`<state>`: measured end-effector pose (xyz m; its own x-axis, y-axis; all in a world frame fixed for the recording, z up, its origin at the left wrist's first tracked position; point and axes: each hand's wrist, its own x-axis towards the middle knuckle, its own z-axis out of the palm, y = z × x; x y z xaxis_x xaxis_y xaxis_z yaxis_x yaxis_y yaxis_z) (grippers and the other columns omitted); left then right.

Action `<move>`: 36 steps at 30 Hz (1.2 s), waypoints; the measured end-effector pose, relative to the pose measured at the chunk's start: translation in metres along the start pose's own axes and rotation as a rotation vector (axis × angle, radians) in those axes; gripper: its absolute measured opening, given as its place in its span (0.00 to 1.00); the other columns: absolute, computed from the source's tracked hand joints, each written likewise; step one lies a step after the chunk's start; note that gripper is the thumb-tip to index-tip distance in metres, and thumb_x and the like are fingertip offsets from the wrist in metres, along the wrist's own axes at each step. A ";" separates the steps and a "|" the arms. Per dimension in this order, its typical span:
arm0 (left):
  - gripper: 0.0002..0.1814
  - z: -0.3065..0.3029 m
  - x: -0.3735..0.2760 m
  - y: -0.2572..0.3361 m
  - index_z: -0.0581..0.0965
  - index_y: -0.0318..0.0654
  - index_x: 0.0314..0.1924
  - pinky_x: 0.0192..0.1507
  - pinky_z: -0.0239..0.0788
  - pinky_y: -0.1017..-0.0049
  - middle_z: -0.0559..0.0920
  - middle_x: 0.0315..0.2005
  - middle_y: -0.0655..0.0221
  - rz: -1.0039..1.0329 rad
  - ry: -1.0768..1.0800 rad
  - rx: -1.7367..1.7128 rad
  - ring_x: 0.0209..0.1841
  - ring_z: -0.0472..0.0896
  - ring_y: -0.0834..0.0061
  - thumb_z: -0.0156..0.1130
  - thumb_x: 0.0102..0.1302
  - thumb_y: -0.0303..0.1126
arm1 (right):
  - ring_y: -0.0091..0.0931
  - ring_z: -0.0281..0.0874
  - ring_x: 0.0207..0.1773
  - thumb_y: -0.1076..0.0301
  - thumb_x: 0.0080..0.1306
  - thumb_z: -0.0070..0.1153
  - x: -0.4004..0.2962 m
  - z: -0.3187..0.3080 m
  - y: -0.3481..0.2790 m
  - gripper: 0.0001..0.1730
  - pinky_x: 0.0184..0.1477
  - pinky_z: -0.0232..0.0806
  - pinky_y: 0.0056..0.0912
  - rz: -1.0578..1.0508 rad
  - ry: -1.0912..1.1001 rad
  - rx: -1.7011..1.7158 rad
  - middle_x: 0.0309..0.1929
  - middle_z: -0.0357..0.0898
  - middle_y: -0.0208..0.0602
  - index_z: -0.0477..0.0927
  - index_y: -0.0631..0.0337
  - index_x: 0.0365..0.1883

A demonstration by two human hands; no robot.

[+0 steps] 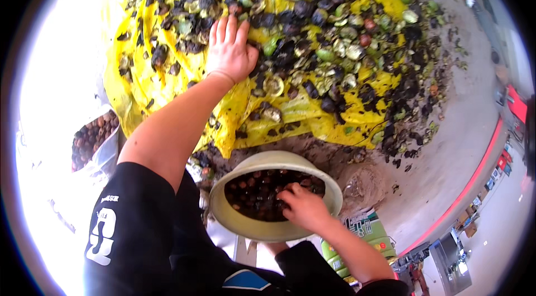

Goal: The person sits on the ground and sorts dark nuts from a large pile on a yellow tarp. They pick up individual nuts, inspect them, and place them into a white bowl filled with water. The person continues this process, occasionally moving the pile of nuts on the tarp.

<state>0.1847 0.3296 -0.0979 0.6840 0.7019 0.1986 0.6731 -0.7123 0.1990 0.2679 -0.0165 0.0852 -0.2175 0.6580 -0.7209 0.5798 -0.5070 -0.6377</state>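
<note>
Palm down, my left hand [232, 51] lies on a yellow plastic sheet [184, 86] strewn with green and blackened walnut husks [335, 49]. Its fingers are extended and slightly apart, the tips beside a reddish-brown walnut [235, 8]. Below the sheet's near edge stands a pale round plastic basin [247, 229], holding brown walnuts [255, 195] in dark, wet contents. My right hand [303, 208] reaches over the basin's near right rim with bent fingers, the tips among the walnuts. Whether it grips one is hidden.
A whitish sack of walnuts [98, 137] stands at the left. Right of the basin lies clear crumpled plastic [364, 187] on the floor, with a green metal can [368, 237] below it. Loose husk pieces [412, 128] spill off the sheet's right side. Glare washes out the far left.
</note>
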 end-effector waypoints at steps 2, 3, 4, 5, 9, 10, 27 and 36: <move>0.31 -0.004 0.001 0.001 0.73 0.32 0.64 0.76 0.48 0.48 0.71 0.65 0.43 -0.005 -0.018 -0.006 0.71 0.63 0.42 0.56 0.61 0.39 | 0.40 0.73 0.63 0.66 0.55 0.66 0.000 0.020 0.000 0.24 0.54 0.75 0.42 -0.059 0.122 -0.155 0.61 0.73 0.43 0.82 0.49 0.53; 0.32 -0.007 0.000 0.002 0.73 0.32 0.64 0.76 0.48 0.48 0.70 0.66 0.43 -0.008 -0.031 -0.003 0.71 0.63 0.42 0.56 0.61 0.39 | 0.40 0.73 0.64 0.66 0.55 0.66 -0.004 0.023 -0.003 0.24 0.55 0.74 0.42 -0.076 0.161 -0.193 0.62 0.73 0.43 0.82 0.48 0.53; 0.32 -0.007 0.000 0.003 0.73 0.33 0.65 0.77 0.47 0.48 0.70 0.67 0.43 -0.015 -0.038 -0.009 0.72 0.63 0.42 0.55 0.61 0.40 | 0.40 0.72 0.65 0.66 0.55 0.66 -0.009 0.025 -0.007 0.25 0.57 0.73 0.41 -0.091 0.198 -0.234 0.63 0.72 0.43 0.82 0.48 0.54; 0.33 -0.006 0.000 0.003 0.73 0.33 0.66 0.78 0.45 0.49 0.70 0.68 0.43 -0.022 -0.044 -0.014 0.72 0.63 0.42 0.55 0.61 0.41 | 0.40 0.71 0.66 0.66 0.55 0.66 -0.013 0.027 -0.009 0.25 0.58 0.72 0.40 -0.107 0.235 -0.274 0.63 0.72 0.43 0.82 0.48 0.55; 0.33 -0.008 -0.003 0.005 0.73 0.32 0.65 0.79 0.44 0.49 0.68 0.69 0.41 -0.049 -0.080 -0.034 0.73 0.62 0.42 0.54 0.62 0.40 | 0.40 0.76 0.62 0.64 0.58 0.65 -0.027 -0.006 -0.018 0.23 0.63 0.70 0.43 -0.119 0.203 0.035 0.60 0.78 0.40 0.84 0.48 0.54; 0.32 -0.010 -0.002 0.005 0.73 0.31 0.65 0.79 0.44 0.49 0.69 0.68 0.41 -0.041 -0.084 -0.006 0.74 0.61 0.43 0.54 0.63 0.40 | 0.37 0.79 0.58 0.68 0.59 0.64 -0.022 -0.033 -0.011 0.17 0.56 0.75 0.42 -0.239 0.390 0.021 0.52 0.82 0.31 0.86 0.49 0.48; 0.32 -0.019 0.003 0.000 0.73 0.28 0.62 0.77 0.45 0.44 0.68 0.67 0.39 -0.040 -0.078 -0.096 0.72 0.61 0.37 0.56 0.58 0.38 | 0.40 0.81 0.48 0.60 0.67 0.62 0.212 -0.420 0.134 0.23 0.53 0.73 0.44 0.359 1.358 0.011 0.50 0.79 0.42 0.78 0.57 0.59; 0.34 -0.017 0.011 0.007 0.75 0.26 0.60 0.76 0.46 0.41 0.70 0.64 0.35 -0.027 -0.116 -0.123 0.71 0.63 0.33 0.57 0.54 0.38 | 0.43 0.75 0.62 0.50 0.71 0.59 0.230 -0.541 0.149 0.28 0.62 0.70 0.49 0.420 1.243 -0.186 0.65 0.70 0.43 0.73 0.50 0.66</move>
<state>0.1917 0.3325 -0.0779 0.6989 0.7106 0.0813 0.6568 -0.6826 0.3204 0.7290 0.3604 -0.0291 0.8052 0.5897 -0.0630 0.5458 -0.7784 -0.3102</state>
